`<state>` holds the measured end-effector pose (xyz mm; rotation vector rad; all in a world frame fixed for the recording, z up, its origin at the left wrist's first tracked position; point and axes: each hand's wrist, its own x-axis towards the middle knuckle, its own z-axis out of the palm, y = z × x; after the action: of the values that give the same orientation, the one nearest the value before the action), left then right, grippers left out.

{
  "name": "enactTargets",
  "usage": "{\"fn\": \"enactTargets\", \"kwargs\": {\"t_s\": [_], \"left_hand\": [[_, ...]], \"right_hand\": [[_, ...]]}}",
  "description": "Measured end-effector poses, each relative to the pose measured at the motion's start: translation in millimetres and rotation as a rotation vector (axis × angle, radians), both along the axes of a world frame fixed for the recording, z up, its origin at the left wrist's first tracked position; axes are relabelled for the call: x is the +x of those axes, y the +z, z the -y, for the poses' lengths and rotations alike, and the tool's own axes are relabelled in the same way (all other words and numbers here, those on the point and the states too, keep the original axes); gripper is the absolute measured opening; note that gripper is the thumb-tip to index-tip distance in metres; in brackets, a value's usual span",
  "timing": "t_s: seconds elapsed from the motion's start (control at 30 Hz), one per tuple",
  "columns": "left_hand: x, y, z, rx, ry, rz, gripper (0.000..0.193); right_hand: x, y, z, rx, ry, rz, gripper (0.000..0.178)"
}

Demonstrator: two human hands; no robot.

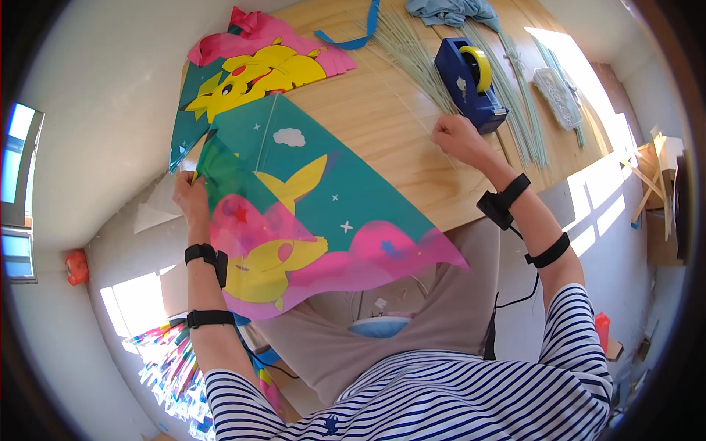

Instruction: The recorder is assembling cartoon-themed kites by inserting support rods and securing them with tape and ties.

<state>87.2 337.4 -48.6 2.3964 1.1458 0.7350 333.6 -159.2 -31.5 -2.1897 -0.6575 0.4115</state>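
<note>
A thin teal-and-pink printed sheet (368,198), like a kite sail, lies partly on the table and hangs over its near edge across my lap. Yellow cartoon shapes, a white cloud and stars are printed on it, and its left part is folded over and see-through. At that left edge, my left hand (193,197) is closed, pinching the sheet. My right hand (462,140) is raised over the table with its fingers curled together, beside a blue tape dispenser (460,84) holding a yellow roll (479,68). Whatever its fingertips hold cannot be made out.
More printed sheets (294,70) are stacked at the far left of the wooden table (360,95). Thin pale sticks (412,55) and bundled sticks lie near the dispenser, with a clear plastic box (557,98), a blue strap (360,40) and a grey-blue cloth (452,11).
</note>
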Motion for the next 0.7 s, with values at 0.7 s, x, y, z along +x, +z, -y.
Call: {"fn": "enactTargets", "kwargs": {"t_s": [0.7], "left_hand": [[27,-6,219,-0.22,-0.585,0.105,0.024]], "right_hand": [[-124,-36,-19,-0.065,0.06,0.121,0.015]]}}
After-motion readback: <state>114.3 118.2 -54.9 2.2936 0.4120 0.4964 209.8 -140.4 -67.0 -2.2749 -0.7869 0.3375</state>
